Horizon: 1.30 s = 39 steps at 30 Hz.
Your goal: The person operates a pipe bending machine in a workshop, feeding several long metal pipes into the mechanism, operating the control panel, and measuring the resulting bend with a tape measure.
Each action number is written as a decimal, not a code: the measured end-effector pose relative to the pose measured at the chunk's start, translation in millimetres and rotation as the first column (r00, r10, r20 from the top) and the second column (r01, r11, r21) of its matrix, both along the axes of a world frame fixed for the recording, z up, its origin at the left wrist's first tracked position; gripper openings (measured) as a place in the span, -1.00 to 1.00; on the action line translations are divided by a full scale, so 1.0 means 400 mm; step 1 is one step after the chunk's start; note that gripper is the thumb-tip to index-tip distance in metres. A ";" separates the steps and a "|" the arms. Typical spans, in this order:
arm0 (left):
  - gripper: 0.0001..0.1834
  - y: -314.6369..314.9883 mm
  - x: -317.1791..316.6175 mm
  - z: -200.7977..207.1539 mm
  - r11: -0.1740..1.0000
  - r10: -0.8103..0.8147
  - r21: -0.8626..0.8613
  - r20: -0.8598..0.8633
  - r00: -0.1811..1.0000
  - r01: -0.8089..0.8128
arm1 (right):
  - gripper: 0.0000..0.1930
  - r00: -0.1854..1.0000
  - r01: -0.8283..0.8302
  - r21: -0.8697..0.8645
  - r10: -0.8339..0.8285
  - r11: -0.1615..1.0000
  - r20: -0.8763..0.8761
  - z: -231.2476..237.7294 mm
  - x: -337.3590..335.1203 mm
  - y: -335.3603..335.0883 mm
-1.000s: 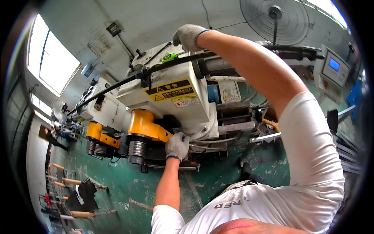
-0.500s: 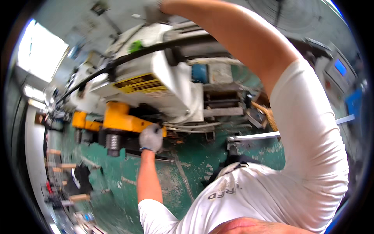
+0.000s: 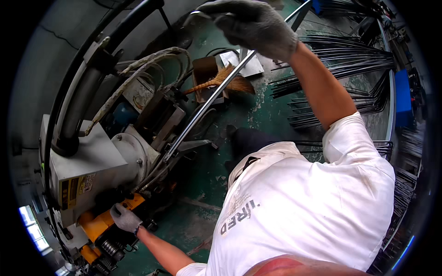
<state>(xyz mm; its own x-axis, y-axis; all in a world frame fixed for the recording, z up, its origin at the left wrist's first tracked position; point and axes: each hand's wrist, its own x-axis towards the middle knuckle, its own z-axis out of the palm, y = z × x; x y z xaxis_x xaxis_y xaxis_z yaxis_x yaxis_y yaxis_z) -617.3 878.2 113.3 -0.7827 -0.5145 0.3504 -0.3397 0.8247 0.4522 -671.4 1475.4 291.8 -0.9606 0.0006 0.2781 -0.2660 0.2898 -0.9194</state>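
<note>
Worn green floor is seen beside a white machine whose orange arm, lower left of the frame, is touched by the gloved left hand; whether that grip is clenched cannot be told, nor that of the raised right hand. Dark rods are ranged at upper right, some seemingly already bent; how much remains is not shown. An open box is crossed by a broom, contents unclear.

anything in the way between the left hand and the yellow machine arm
Nothing visible stands in the way: the gloved left hand appears to rest right against the yellow machine arm, with yellow showing on both sides of the glove.
</note>
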 end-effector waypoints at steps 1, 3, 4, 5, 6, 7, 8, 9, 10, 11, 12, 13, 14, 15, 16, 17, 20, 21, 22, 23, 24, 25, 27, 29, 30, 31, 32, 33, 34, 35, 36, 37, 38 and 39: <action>-0.69 0.030 -0.002 0.012 0.997 -0.058 0.051 -0.039 0.998 0.060 | -0.70 0.997 0.051 -0.138 -0.043 0.989 0.058 -0.021 0.017 0.056; -0.71 0.123 0.015 0.022 0.973 -0.167 0.144 -0.102 0.981 0.181 | -0.71 0.976 0.190 -0.152 -0.170 0.970 0.133 -0.052 0.050 0.186; -0.72 0.222 0.022 0.043 0.954 -0.208 0.188 -0.148 0.967 0.234 | -0.71 0.992 0.062 -0.247 -0.033 0.967 0.120 -0.054 0.067 0.271; -0.71 0.341 0.008 0.068 0.911 -0.251 0.294 -0.164 0.954 0.291 | -0.71 0.990 -0.038 -0.325 0.079 0.945 0.114 -0.033 0.100 0.359; -0.70 0.458 -0.005 0.094 0.860 -0.287 0.380 -0.193 0.938 0.341 | -0.70 0.992 0.103 -0.265 -0.077 0.959 0.104 -0.106 0.064 0.469; -0.68 0.555 0.004 0.105 0.800 -0.343 0.431 -0.240 0.908 0.417 | -0.71 0.989 0.141 -0.165 -0.130 0.976 0.075 -0.148 0.029 0.524; -0.65 0.655 -0.016 0.108 0.696 -0.416 0.505 -0.295 0.860 0.510 | -0.72 0.975 0.219 -0.029 -0.218 0.975 0.042 -0.144 0.019 0.578; -0.64 0.756 -0.010 0.114 0.644 -0.454 0.540 -0.301 0.839 0.542 | -0.73 0.966 0.257 0.066 -0.258 0.964 -0.003 -0.189 -0.019 0.626; -0.63 0.859 -0.019 0.119 0.569 -0.494 0.589 -0.314 0.811 0.575 | -0.73 0.968 0.250 0.172 -0.251 0.953 -0.013 -0.207 -0.043 0.669; -0.57 0.954 -0.031 0.120 0.545 -0.559 0.581 -0.285 0.778 0.604 | -0.72 0.969 0.242 0.282 -0.245 0.929 -0.025 -0.224 -0.062 0.703; -0.51 1.053 -0.043 0.114 0.519 -0.617 0.578 -0.256 0.744 0.629 | -0.71 0.972 0.229 0.390 -0.233 0.892 -0.037 -0.243 -0.086 0.744; -0.44 1.159 -0.058 0.099 0.455 -0.645 0.604 -0.283 0.710 0.654 | -0.70 0.992 0.123 0.351 -0.122 0.928 -0.024 -0.278 -0.119 0.786; -0.36 1.250 -0.070 0.091 0.400 -0.672 0.631 -0.291 0.681 0.665 | -0.71 0.995 0.063 0.358 -0.086 0.932 0.050 -0.309 -0.157 0.819; -0.29 1.338 -0.085 0.074 0.393 -0.691 0.647 -0.261 0.674 0.653 | -0.72 0.995 0.011 0.373 -0.047 0.928 0.089 -0.344 -0.188 0.848; -0.22 1.425 -0.103 0.049 0.385 -0.710 0.665 -0.230 0.666 0.640 | -0.73 0.992 -0.043 0.388 -0.008 0.921 0.127 -0.374 -0.213 0.869; -0.18 1.505 -0.108 0.030 0.381 -0.707 0.697 -0.205 0.677 0.608 | -0.74 0.984 -0.086 0.453 0.006 0.887 0.176 -0.380 -0.236 0.859; -0.03 1.697 -0.111 0.004 0.434 -0.782 0.634 -0.087 0.617 0.640 | -0.73 0.950 -0.260 0.488 0.129 0.833 0.286 -0.410 -0.288 0.872; 0.03 1.742 -0.122 0.012 0.466 -0.793 0.604 -0.039 0.608 0.647 | -0.69 0.936 -0.315 0.498 0.178 0.808 0.304 -0.421 -0.303 0.874; 0.02 1.779 -0.142 0.019 0.468 -0.774 0.638 -0.039 0.632 0.612 | -0.68 0.926 -0.345 0.533 0.186 0.773 0.329 -0.415 -0.314 0.877; 0.01 1.802 -0.146 0.024 0.473 -0.751 0.675 -0.027 0.660 0.567 | -0.67 0.893 -0.421 0.496 0.251 0.759 0.374 -0.424 -0.335 0.877; 0.01 1.825 -0.150 0.036 0.472 -0.736 0.709 -0.011 0.677 0.524 | -0.66 0.857 -0.486 0.453 0.305 0.748 0.415 -0.438 -0.353 0.880; 0.01 1.859 -0.146 0.067 0.428 -0.701 0.796 -0.005 0.713 0.427 | -0.66 0.827 -0.532 0.435 0.336 0.726 0.450 -0.451 -0.367 0.881; 0.02 1.901 -0.142 0.055 0.540 -0.656 0.725 0.044 0.753 0.428 | -0.66 0.766 -0.614 0.409 0.386 0.675 0.513 -0.471 -0.397 0.879; -0.01 1.940 -0.144 0.057 0.619 -0.596 0.690 0.102 0.797 0.374 | -0.65 0.708 -0.677 0.397 0.402 0.620 0.580 -0.461 -0.420 0.872; -0.04 1.947 -0.149 0.056 0.609 -0.569 0.734 0.141 0.810 0.300 | -0.64 0.679 -0.706 0.394 0.404 0.589 0.613 -0.455 -0.429 0.868; -0.07 1.950 -0.153 0.053 0.595 -0.543 0.771 0.180 0.820 0.224 | -0.67 0.688 -0.712 0.434 0.426 0.552 0.587 -0.455 -0.427 0.861; -0.10 1.959 -0.158 0.048 0.575 -0.518 0.804 0.214 0.828 0.152 | -0.66 0.688 -0.714 0.448 0.419 0.539 0.593 -0.461 -0.433 0.859; -0.12 1.965 -0.157 0.040 0.559 -0.510 0.816 0.194 0.838 0.151 | -0.66 0.688 -0.715 0.462 0.411 0.525 0.598 -0.469 -0.437 0.855; -0.13 1.969 -0.153 0.029 0.542 -0.501 0.827 0.174 0.848 0.150 | -0.65 0.688 -0.716 0.475 0.402 0.512 0.604 -0.479 -0.439 0.852; -0.14 1.970 -0.148 0.021 0.525 -0.490 0.838 0.154 0.858 0.149 | -0.65 0.693 -0.717 0.494 0.419 0.493 0.587 -0.489 -0.442 0.848; -0.15 1.972 -0.146 0.014 0.498 -0.481 0.854 0.130 0.867 0.148 | -0.64 0.696 -0.716 0.512 0.436 0.474 0.570 -0.501 -0.444 0.844; -0.16 1.975 -0.146 0.006 0.471 -0.472 0.869 0.107 0.875 0.148 | -0.64 0.699 -0.715 0.530 0.453 0.456 0.554 -0.507 -0.444 0.841; -0.16 1.976 -0.147 0.000 0.445 -0.461 0.883 0.082 0.883 0.151 | -0.64 0.689 -0.724 0.537 0.441 0.433 0.574 -0.504 -0.445 0.835; -0.17 1.978 -0.146 -0.003 0.434 -0.445 0.889 0.074 0.892 0.143 | -0.64 0.680 -0.733 0.544 0.429 0.409 0.594 -0.496 -0.447 0.828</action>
<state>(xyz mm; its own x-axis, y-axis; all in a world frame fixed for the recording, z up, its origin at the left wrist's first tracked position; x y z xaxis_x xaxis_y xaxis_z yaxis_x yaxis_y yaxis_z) -675.7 1669.4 112.3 -0.9219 -0.1495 -0.3573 -0.3788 0.1552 0.9124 -850.0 1806.6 93.3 -0.6569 -0.6356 -0.4057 -0.3839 0.7450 -0.5455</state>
